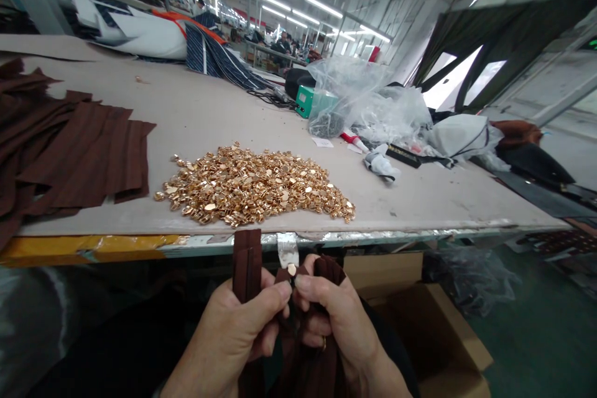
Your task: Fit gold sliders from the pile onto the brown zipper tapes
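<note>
Just below the table's front edge, my left hand (pixel 242 317) pinches a brown zipper strip (pixel 247 264), whose flat end stands up above the fingers. Close beside it, my right hand (pixel 338 311) is closed on more of the brown strip, bunched at its top, and wears a ring. Between the two thumbs, a small gold piece (pixel 291 270) sits at the strip, right below a pale metal tab (pixel 288 249) fixed at the table edge. A heap of gold pieces (pixel 256 186) lies on the table above my hands.
Brown strips (pixel 88 152) are piled at the left of the table (pixel 186 99). Plastic bags (pixel 368 106) and a green box (pixel 313 101) stand at the back right. An open carton (pixel 429 323) is below, right. Striped fabric lies at the back.
</note>
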Demonstrator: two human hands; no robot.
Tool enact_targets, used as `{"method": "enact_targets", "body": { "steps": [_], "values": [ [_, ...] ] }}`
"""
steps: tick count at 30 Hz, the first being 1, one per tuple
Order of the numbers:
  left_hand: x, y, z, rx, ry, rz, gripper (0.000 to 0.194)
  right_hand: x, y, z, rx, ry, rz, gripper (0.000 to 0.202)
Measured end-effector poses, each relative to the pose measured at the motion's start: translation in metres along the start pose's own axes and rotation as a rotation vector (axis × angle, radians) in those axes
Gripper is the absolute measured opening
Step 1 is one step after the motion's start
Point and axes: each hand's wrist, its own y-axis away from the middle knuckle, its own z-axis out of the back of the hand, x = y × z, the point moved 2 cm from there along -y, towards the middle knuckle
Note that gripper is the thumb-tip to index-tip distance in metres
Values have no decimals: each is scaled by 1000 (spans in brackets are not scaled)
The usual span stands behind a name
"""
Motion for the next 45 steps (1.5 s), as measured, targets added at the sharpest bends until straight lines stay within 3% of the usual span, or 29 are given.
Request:
{"method": "enact_targets", "body": {
  "steps": [15,32,39,45],
  "values": [
    [3,-1,-2,-94,-29,-103,25,-1,-2,0,-7,-56,-9,28],
    [3,-6,3,-62,-89,-156,25,-5,-4,1,-15,-96,30,28],
    [-4,-9,4,-56,-247,-227,27,-3,-4,5,-23,39,86,29],
    [-4,-2,4,-30,-345,-254,29,11,-5,14,-67,369,237,28]
  ]
}}
